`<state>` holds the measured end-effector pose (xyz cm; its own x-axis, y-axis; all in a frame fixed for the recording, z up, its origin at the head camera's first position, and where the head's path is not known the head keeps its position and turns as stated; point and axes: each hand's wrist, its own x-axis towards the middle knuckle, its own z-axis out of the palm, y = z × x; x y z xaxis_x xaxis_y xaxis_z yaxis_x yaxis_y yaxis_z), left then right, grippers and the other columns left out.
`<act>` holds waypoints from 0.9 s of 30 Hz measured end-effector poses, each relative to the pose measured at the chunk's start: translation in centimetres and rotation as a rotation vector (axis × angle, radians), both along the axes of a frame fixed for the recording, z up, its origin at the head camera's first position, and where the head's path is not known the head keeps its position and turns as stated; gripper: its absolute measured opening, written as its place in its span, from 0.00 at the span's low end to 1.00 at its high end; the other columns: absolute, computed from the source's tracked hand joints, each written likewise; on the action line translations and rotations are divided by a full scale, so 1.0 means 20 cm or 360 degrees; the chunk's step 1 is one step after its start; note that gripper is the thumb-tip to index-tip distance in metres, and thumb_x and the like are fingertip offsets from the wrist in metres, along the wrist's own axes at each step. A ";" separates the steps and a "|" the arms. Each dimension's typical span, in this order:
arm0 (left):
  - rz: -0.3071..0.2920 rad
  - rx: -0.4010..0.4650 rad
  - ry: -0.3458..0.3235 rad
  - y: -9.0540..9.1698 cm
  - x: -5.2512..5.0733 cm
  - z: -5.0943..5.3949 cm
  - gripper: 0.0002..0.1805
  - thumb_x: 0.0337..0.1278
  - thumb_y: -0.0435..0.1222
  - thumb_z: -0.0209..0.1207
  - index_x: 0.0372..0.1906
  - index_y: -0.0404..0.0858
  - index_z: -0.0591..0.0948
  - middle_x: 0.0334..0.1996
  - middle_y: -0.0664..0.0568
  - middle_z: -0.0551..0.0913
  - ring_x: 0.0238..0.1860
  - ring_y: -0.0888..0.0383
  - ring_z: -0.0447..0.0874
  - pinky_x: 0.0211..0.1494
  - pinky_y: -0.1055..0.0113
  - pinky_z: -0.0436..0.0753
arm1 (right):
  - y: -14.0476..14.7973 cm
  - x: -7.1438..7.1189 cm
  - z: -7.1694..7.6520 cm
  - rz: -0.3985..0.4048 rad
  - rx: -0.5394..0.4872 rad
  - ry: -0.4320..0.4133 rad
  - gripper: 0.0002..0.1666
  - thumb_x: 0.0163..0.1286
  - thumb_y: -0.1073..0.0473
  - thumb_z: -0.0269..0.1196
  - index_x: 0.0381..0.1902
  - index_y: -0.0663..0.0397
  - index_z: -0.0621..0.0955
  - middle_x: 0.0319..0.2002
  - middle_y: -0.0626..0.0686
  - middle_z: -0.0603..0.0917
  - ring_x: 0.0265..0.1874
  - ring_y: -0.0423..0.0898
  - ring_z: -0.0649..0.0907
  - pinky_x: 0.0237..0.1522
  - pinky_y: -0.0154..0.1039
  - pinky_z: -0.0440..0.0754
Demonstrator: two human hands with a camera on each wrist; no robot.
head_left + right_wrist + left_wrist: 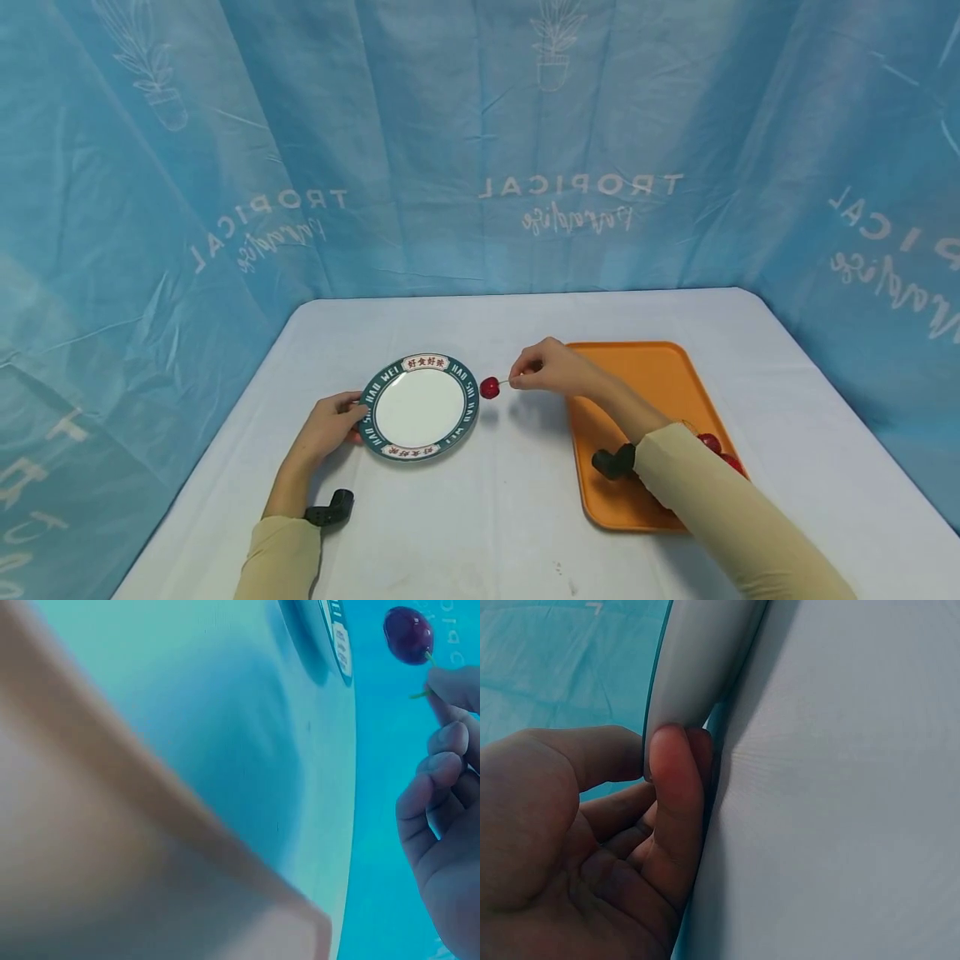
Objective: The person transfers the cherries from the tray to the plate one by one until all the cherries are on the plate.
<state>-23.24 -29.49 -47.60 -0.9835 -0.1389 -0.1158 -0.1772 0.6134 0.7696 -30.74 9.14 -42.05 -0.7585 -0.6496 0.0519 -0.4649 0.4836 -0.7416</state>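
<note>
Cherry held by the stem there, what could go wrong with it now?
The right hand pinches the cherry only by its thin stem, so it might swing or drop. The left hand grips the plate at one side, so it could tip if nudged.

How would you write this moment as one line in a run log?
left hand: grips plate | right hand: pinches cherry by stem, in air beside plate | orange tray: red fruit inside, partly behind right sleeve
</note>
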 end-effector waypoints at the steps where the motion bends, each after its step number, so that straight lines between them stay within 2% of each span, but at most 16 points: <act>1: 0.0003 -0.0007 -0.0001 0.00 0.00 0.00 0.29 0.64 0.41 0.53 0.66 0.29 0.68 0.50 0.39 0.77 0.49 0.47 0.74 0.59 0.47 0.69 | -0.02 0.00 -0.01 0.0000 -0.0006 -0.0012 0.11 0.62 0.53 0.67 0.36 0.54 0.87 0.23 0.48 0.79 0.28 0.47 0.76 0.31 0.39 0.72; 9: 0.0000 0.0046 -0.0028 0.00 0.00 0.00 0.29 0.64 0.40 0.53 0.66 0.29 0.68 0.46 0.41 0.78 0.38 0.52 0.78 0.53 0.53 0.72 | -0.14 -0.04 -0.06 -0.0011 -0.0050 -0.0017 0.03 0.62 0.54 0.67 0.31 0.44 0.87 0.23 0.48 0.79 0.27 0.46 0.76 0.31 0.38 0.72; 12: -0.0001 0.0057 -0.0032 0.00 0.00 0.01 0.29 0.64 0.40 0.54 0.66 0.29 0.68 0.45 0.42 0.78 0.36 0.53 0.79 0.52 0.54 0.72 | -0.19 -0.04 -0.07 -0.0030 -0.0040 -0.0013 0.03 0.61 0.54 0.67 0.31 0.45 0.87 0.23 0.48 0.79 0.28 0.46 0.76 0.30 0.38 0.72; 16: -0.0005 0.0064 -0.0023 0.00 0.00 0.00 0.29 0.64 0.40 0.54 0.66 0.29 0.69 0.45 0.42 0.79 0.37 0.53 0.79 0.52 0.54 0.72 | -0.26 -0.04 -0.07 -0.0050 0.0007 -0.0017 0.03 0.61 0.55 0.67 0.32 0.46 0.87 0.24 0.47 0.80 0.29 0.45 0.76 0.30 0.36 0.72; 19: 0.0007 0.0055 -0.0017 -0.01 -0.01 -0.01 0.29 0.63 0.41 0.54 0.65 0.30 0.69 0.46 0.42 0.79 0.43 0.50 0.76 0.57 0.50 0.70 | -0.31 -0.05 -0.06 -0.0036 0.0040 -0.0010 0.03 0.61 0.56 0.67 0.31 0.46 0.87 0.23 0.47 0.80 0.29 0.44 0.76 0.30 0.35 0.72; 27: 0.0005 0.0027 -0.0010 -0.02 -0.01 -0.01 0.29 0.63 0.41 0.54 0.65 0.30 0.70 0.47 0.41 0.79 0.46 0.48 0.75 0.57 0.50 0.70 | -0.41 -0.09 -0.04 0.0061 0.0087 0.0012 0.04 0.60 0.57 0.67 0.29 0.49 0.87 0.20 0.46 0.80 0.25 0.43 0.75 0.27 0.34 0.70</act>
